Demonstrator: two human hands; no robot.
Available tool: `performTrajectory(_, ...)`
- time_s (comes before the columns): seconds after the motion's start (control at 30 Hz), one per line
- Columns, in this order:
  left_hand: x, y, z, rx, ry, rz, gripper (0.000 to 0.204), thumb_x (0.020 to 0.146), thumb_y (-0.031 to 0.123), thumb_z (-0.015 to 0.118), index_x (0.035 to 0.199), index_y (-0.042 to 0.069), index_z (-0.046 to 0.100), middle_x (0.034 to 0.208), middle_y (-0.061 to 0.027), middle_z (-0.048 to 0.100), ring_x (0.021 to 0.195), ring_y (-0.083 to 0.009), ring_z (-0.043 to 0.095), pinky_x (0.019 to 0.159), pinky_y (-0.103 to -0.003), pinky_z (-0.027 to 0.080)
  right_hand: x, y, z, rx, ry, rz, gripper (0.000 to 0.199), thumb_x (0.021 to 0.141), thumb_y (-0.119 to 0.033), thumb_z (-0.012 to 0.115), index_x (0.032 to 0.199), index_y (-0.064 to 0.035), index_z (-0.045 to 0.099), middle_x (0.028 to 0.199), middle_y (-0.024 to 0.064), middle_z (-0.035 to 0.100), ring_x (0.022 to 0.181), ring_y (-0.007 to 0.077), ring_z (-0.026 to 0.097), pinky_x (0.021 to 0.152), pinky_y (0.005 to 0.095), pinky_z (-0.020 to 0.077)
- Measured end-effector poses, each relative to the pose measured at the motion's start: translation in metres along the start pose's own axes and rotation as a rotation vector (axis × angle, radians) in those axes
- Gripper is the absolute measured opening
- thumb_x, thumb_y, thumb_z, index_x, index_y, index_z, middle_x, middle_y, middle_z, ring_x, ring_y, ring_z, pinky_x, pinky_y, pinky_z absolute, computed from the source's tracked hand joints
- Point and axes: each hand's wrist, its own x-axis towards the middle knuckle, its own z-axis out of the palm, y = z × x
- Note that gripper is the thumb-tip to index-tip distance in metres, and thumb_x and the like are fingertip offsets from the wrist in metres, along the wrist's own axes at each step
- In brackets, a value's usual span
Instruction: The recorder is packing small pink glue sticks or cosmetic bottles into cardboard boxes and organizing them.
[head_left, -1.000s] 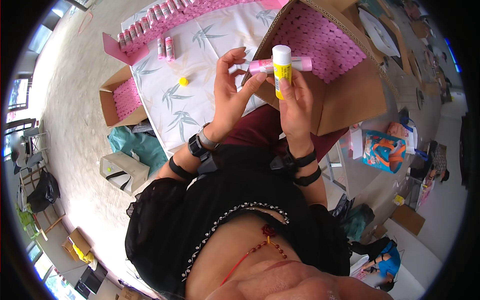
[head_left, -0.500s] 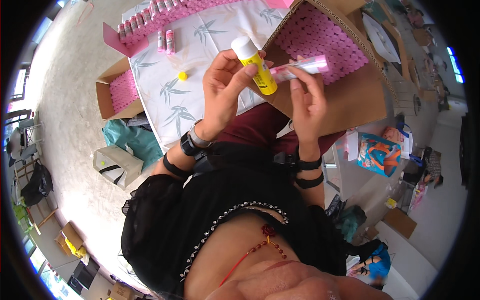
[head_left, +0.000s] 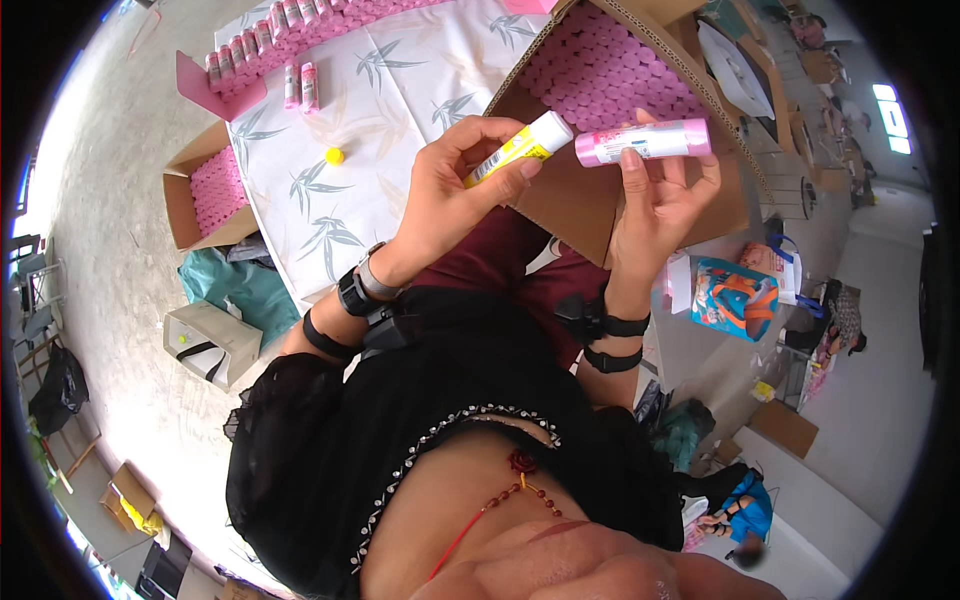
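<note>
My left hand [head_left: 455, 190] grips a yellow glue stick [head_left: 515, 150] whose white end is uncovered and tilts up to the right. Just to its right, my right hand [head_left: 660, 195] holds a pink tube with a printed label [head_left: 645, 142] nearly level between thumb and fingers. The two tubes are close together but apart. A small yellow cap [head_left: 335, 156] lies on the patterned tablecloth [head_left: 290, 215]. Two pink tubes [head_left: 309, 88] stand farther off on the cloth. Behind my right hand, an open cardboard box [head_left: 560, 205] holds many pink tubes [head_left: 610, 75] packed tightly.
A pink tray [head_left: 230, 92] of labelled tubes sits at the table's far left. Beyond the left table edge is a smaller carton [head_left: 185, 215] of pink tubes. Bags lie on the floor at both sides, including a teal bag [head_left: 240, 285] and a blue patterned bag [head_left: 735, 298].
My left hand has turned the glue stick so its white end points right. The pink tube has moved right and levelled in my right hand. The whole view has shifted slightly.
</note>
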Motion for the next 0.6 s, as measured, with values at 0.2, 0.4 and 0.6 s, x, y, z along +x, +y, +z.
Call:
performTrajectory(0.2,0.003,-0.007,0.008,0.149,0.058,0.221,0.035,0.089,0.007,0.075,0.119,-0.002,0.061,0.106,-0.0054,0.066,0.098,-0.0120,0.064,0.090,-0.027,0.050,-0.001,-0.011,0.011,-0.100,0.043,0.044,0.053,0.089,0.006,0.069,0.134,0.0026,0.041,0.125,0.0223,0.060,0.115,0.0256,0.061,0.097,0.0365,0.0521)
performTrajectory(0.4,0.004,-0.002,0.006,0.249,0.058,0.228,0.036,0.090,0.005,0.074,0.122,-0.004,0.060,0.119,-0.0082,0.062,0.113,-0.0165,0.060,0.100,-0.031,0.047,-0.002,-0.011,0.016,-0.224,-0.049,-0.139,0.039,0.087,0.007,0.070,0.121,0.0062,0.051,0.120,0.0210,0.064,0.112,0.0278,0.064,0.096,0.0384,0.0541)
performTrajectory(0.6,0.004,0.001,0.006,0.274,0.078,0.243,0.037,0.089,0.005,0.074,0.122,-0.004,0.060,0.119,-0.0088,0.061,0.113,-0.0169,0.060,0.100,-0.032,0.047,-0.007,-0.012,0.024,-0.326,-0.138,-0.304,0.044,0.085,0.009,0.071,0.120,0.0044,0.046,0.119,0.0264,0.064,0.111,0.0335,0.065,0.096,0.0440,0.0537)
